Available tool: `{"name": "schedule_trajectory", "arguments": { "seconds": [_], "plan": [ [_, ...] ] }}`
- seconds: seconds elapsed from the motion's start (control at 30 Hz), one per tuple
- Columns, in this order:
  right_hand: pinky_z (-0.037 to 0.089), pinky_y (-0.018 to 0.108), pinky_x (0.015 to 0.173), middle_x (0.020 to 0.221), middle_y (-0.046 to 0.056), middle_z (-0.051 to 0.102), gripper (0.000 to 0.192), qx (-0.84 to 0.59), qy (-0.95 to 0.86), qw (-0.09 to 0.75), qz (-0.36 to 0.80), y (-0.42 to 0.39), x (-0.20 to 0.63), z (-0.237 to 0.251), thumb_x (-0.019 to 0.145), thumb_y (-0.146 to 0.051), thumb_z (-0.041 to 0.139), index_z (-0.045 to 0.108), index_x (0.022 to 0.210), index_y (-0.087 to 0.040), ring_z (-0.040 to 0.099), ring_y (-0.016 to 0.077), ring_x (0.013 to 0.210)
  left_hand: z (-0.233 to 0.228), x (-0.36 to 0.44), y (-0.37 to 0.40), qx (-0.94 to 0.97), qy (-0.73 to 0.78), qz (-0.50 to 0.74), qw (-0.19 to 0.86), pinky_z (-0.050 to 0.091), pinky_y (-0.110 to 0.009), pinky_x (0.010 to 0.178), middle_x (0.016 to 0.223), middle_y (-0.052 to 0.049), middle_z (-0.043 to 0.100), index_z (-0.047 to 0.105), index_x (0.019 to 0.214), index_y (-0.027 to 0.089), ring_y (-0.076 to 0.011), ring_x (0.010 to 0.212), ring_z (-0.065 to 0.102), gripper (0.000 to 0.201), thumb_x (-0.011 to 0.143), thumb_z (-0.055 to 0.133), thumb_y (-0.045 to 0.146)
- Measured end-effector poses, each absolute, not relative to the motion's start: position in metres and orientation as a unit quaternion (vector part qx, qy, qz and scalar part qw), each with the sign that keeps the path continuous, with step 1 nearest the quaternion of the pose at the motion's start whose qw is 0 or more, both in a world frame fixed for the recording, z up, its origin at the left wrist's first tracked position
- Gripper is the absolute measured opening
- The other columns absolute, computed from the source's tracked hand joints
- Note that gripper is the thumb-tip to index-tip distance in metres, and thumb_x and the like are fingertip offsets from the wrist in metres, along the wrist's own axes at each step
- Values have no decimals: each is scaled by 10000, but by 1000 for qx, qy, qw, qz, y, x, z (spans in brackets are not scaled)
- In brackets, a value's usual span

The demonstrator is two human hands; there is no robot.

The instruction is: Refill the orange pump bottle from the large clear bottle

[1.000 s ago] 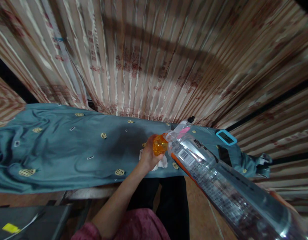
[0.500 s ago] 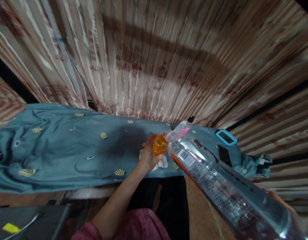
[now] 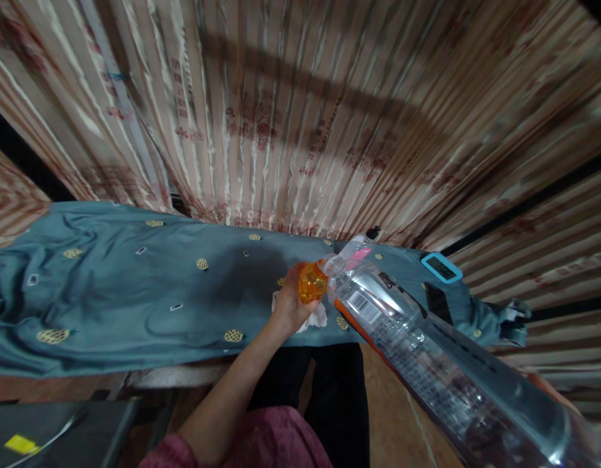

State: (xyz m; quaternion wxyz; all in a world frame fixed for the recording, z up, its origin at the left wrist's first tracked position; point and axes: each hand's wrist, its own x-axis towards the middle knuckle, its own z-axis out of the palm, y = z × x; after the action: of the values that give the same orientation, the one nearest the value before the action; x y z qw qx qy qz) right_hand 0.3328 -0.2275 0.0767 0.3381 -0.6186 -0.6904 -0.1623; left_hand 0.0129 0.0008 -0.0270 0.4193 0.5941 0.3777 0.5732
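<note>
my left grip (image 3: pixel 291 300) wraps the orange bottle (image 3: pixel 312 283); the clear bottle (image 3: pixel 427 354) slants, neck up-left touching it; right grip unseen.

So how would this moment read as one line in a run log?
left hand: grips small orange bottle | big clear bottle: tilted, mouth at orange bottle | right hand: barely visible | under: white tissue, teal cloth

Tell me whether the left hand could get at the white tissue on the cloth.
Probably yes: the tissue lies right under the left hand, nothing between them. But that hand's grip is on the orange cup, so it isn't free.
</note>
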Motion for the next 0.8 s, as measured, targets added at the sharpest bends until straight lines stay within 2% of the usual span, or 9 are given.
{"name": "schedule_trajectory", "arguments": {
  "seconds": [0.1,0.27,0.47,0.67,0.8],
  "plan": [
    [631,637,1082,1532,0,650,734,-615,-694,335,-164,-222,338,80,973,-800,540,500,1644,-506,590,375,1492,-24,8,0,596,375,565,431,645,-496,1052,1360,-115,721,526,1431,266,-297,1162,774,802,731,904,163],
    [638,629,1081,1456,-2,703,720,-613,-699,334,-154,-201,349,97,876,-850,650,657,1507,-504,569,413,1514,-15,2,-3,593,374,561,441,645,-495,1055,1346,-116,731,547,1422,257,-299,1162,776,768,740,891,173],
    [634,688,1048,1537,20,656,860,-615,-694,344,-149,-195,346,102,905,-920,506,538,1630,-458,542,407,1541,-12,3,-4,596,370,561,439,647,-485,1041,1322,-113,744,544,1422,261,-294,1145,783,775,738,894,166],
    [621,671,1091,1518,-33,679,750,-612,-697,341,-154,-198,343,103,848,-892,626,658,1497,-519,510,438,1566,-9,3,-5,594,385,554,438,631,-537,1084,1350,-119,726,543,1427,258,-318,1209,766,768,747,889,174],
    [596,659,1145,1529,-35,673,723,-615,-687,351,-162,-204,336,104,851,-849,666,669,1489,-510,487,440,1586,-7,2,-6,594,377,553,446,637,-519,1067,1357,-130,731,549,1384,247,-318,1187,782,721,747,880,181]
  ]
}}
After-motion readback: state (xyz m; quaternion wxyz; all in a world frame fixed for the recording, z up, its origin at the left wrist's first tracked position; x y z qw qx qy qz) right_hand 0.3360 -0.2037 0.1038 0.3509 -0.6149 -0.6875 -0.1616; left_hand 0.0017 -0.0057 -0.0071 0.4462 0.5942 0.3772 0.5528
